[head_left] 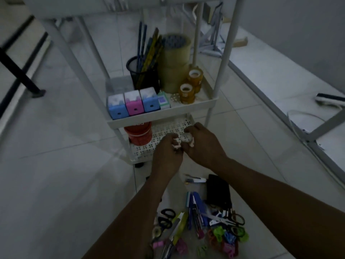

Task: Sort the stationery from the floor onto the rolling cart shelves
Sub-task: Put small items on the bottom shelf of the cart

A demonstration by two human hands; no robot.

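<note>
A white rolling cart [194, 104] stands in front of me. Its middle shelf holds a black mesh pencil cup [143, 74], big tape rolls [174, 62], small tape rolls [187, 93] and three sharpener boxes [133, 104]. On the perforated bottom shelf [168, 128] sits a red tub [139, 134]. My left hand [167, 154] grips small white and pink pieces [177, 143] over that shelf. My right hand [202, 144] holds a similar small white item [187, 138] beside it. A pile of stationery [203, 227] lies on the floor near me: scissors, pens, cutters, clips.
A black case [218, 191] lies on the tiles by the pile. Black table legs [20, 71] stand at the left. A white metal frame [306, 139] and a cable run along the right. The cart's top shelf [112, 4] is above.
</note>
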